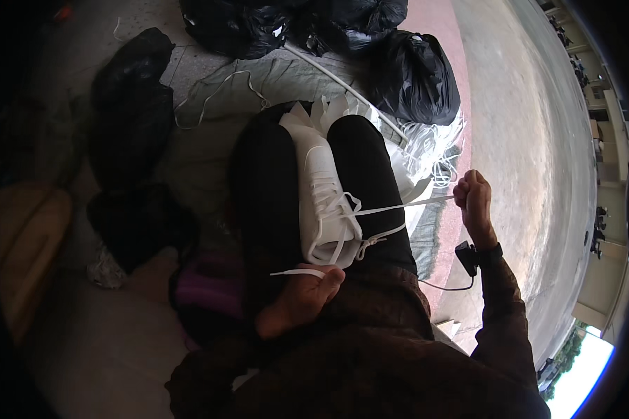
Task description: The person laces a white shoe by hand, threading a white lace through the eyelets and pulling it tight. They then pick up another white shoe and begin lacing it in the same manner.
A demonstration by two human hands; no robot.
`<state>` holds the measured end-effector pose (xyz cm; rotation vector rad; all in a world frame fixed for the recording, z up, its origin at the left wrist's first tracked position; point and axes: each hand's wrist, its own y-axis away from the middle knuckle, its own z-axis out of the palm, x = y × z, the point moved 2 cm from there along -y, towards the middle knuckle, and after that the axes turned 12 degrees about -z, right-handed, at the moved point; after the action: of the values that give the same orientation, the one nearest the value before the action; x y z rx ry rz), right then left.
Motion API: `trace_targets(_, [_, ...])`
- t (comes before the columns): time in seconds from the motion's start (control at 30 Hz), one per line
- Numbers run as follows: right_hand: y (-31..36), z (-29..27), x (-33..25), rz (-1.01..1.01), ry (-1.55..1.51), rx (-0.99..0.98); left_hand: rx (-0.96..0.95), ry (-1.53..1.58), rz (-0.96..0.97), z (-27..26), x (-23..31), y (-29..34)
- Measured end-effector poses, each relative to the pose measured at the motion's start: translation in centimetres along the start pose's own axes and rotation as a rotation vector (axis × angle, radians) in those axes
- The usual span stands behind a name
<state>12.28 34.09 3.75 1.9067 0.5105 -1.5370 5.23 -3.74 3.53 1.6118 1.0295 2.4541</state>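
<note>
A white lace-up shoe (314, 167) lies between my thighs, its toe away from me and its opening toward me. My right hand (475, 202), out to the right, is closed on a white shoelace (405, 204) that runs taut from the shoe's upper eyelets. Close to the shoe's opening, my left hand (300, 297) pinches another stretch of white lace, whose free end (286, 272) sticks out to the left. A looped, knotted lace (372, 241) hangs at the shoe's right side by the opening.
A tangled heap of white laces (433, 150) lies beyond my right knee, near a thin pole (342, 84). Black bags (416, 77) stand at the far side, with another dark bag (133, 105) at left. Several white pieces (339, 108) lie past my knees on a greenish sheet (210, 140).
</note>
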Motion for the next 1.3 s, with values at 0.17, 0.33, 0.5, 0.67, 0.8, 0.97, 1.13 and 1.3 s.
trace_targets(0.17, [5.2,11.1,0.7,-0.316,0.359,-0.207,0.235,0.543,0.201,-4.3,2.2,1.5])
trace_targets(0.33, [7.7,13.5,-0.8,-0.384,0.097,-0.390,0.224,0.988,0.145,-15.9,-3.5,6.9])
trace_targets(0.5, [10.0,13.1,-1.0,-0.505,0.376,-0.616,1.202,-0.911,0.387,-8.9,4.1,0.7])
trace_targets(0.67, [9.8,12.6,-0.3,-0.579,0.504,-0.639,-0.018,-0.466,-0.475,-6.3,7.4,-1.1])
trace_targets(0.8, [9.7,12.9,-1.3,-0.524,0.494,-0.577,0.248,0.452,0.068,-15.1,7.3,4.6])
trace_targets(0.97, [8.9,13.8,-0.7,-0.541,0.610,-0.584,0.669,1.199,0.257,-16.4,7.6,5.7])
trace_targets(1.13, [8.4,14.5,-0.4,-0.582,0.663,-0.675,0.034,1.120,0.352,-19.6,4.3,5.1])
trace_targets(1.3, [7.2,14.9,-0.4,-0.549,0.692,-0.833,0.647,0.430,0.098,-14.8,4.4,2.8])
